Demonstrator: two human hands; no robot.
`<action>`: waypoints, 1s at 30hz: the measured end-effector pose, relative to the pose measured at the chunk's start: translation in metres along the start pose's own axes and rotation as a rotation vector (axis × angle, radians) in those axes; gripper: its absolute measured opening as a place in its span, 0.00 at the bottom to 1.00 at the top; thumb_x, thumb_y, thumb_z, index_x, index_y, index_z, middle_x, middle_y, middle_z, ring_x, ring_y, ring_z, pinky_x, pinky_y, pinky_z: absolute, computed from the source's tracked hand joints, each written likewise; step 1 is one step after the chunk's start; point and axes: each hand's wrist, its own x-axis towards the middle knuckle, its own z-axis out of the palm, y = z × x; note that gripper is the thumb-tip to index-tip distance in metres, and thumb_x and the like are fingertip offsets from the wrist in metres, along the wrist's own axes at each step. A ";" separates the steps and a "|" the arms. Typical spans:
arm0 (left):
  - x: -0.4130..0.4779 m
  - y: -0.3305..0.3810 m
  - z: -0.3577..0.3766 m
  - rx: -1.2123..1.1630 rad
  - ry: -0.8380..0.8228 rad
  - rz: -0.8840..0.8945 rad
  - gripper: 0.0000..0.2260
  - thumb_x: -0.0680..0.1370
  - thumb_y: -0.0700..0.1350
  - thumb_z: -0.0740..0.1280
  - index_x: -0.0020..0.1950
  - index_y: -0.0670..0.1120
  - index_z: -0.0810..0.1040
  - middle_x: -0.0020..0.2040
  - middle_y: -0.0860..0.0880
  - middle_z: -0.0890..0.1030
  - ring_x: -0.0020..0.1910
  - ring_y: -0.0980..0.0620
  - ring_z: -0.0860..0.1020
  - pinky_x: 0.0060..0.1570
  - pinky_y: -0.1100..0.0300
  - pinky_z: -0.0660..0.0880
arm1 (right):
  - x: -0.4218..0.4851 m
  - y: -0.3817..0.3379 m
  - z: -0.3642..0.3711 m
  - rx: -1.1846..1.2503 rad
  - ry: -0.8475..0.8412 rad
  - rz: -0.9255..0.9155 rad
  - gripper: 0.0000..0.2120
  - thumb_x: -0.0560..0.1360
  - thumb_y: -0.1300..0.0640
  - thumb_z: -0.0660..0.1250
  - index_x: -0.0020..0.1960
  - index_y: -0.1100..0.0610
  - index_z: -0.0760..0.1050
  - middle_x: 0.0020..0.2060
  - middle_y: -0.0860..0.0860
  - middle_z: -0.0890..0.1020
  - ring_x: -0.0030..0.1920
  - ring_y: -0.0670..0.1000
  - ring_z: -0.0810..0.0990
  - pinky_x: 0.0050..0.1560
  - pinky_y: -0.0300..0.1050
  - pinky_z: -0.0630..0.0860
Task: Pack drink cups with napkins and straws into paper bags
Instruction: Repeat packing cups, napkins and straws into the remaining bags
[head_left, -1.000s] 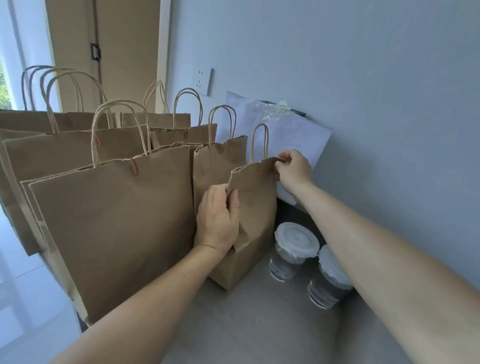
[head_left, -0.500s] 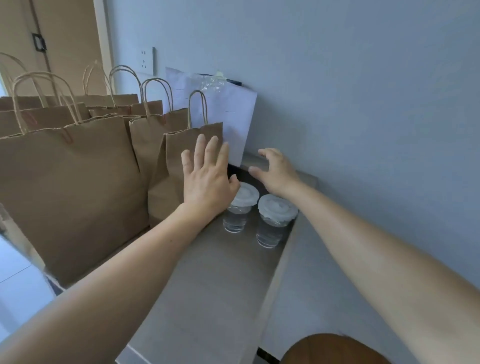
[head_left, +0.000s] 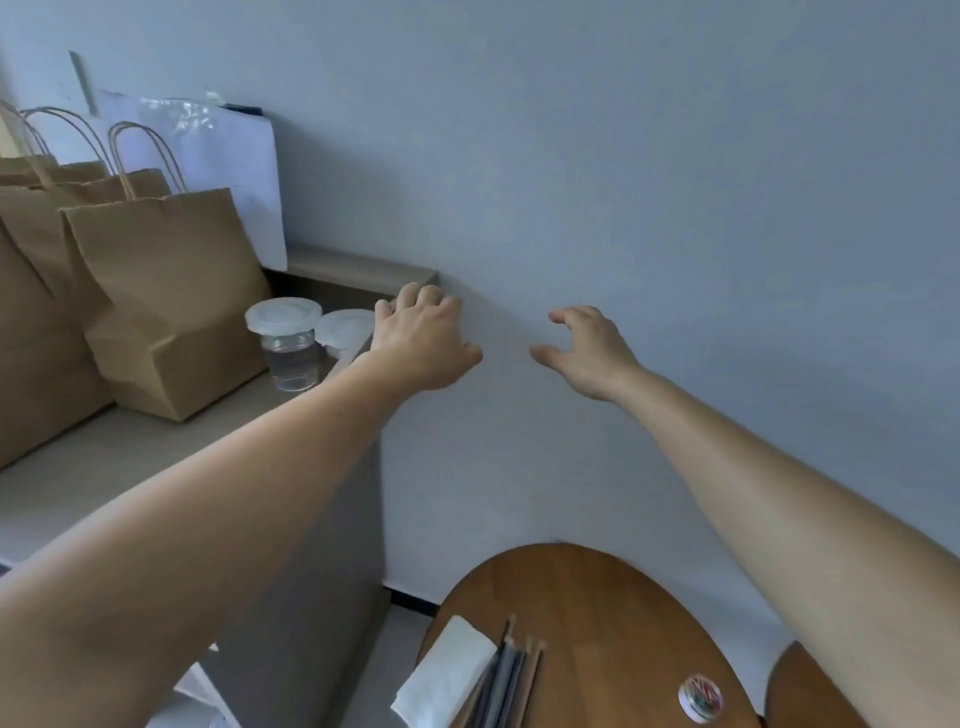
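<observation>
Two clear lidded drink cups stand on the grey counter (head_left: 156, 447): the near cup (head_left: 287, 340) and a second cup (head_left: 344, 332) partly hidden behind my left hand. Brown paper bags with twisted handles stand left of them, the nearest bag (head_left: 166, 296) closed at the top. My left hand (head_left: 423, 340) hovers at the counter's right end, fingers loosely curled, holding nothing. My right hand (head_left: 584, 351) hangs in the air before the wall, fingers spread and empty. White napkins (head_left: 447, 675) and a bundle of straws (head_left: 506, 675) lie on the round wooden table (head_left: 613, 623) below.
A blue-grey wall fills the right side. White paper sheets (head_left: 228, 171) lean on the wall behind the bags. A small round container (head_left: 700, 696) sits on the wooden table. The counter's raised back ledge (head_left: 358, 270) ends at the wall.
Both hands let go of the bag and moved right, off the counter toward the wall. My view swung right and down, bringing the wooden table into sight.
</observation>
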 end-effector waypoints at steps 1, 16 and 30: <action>-0.002 0.014 0.006 0.006 -0.019 0.021 0.27 0.76 0.59 0.61 0.72 0.47 0.67 0.73 0.46 0.67 0.74 0.44 0.59 0.68 0.45 0.59 | -0.009 0.017 -0.005 -0.002 0.001 0.033 0.31 0.77 0.45 0.68 0.75 0.57 0.65 0.73 0.54 0.66 0.74 0.54 0.63 0.71 0.47 0.61; -0.002 0.158 0.097 -0.095 -0.321 0.377 0.30 0.78 0.60 0.61 0.76 0.47 0.63 0.76 0.45 0.64 0.75 0.42 0.60 0.71 0.43 0.60 | -0.122 0.161 -0.024 -0.032 -0.062 0.468 0.32 0.76 0.42 0.67 0.75 0.54 0.65 0.74 0.52 0.64 0.74 0.54 0.62 0.71 0.50 0.63; -0.041 0.316 0.172 -0.229 -0.552 0.622 0.30 0.79 0.58 0.61 0.77 0.48 0.62 0.76 0.45 0.64 0.75 0.42 0.60 0.70 0.44 0.61 | -0.253 0.291 -0.043 -0.015 0.109 0.824 0.28 0.78 0.45 0.66 0.73 0.56 0.67 0.72 0.53 0.69 0.67 0.53 0.72 0.64 0.46 0.68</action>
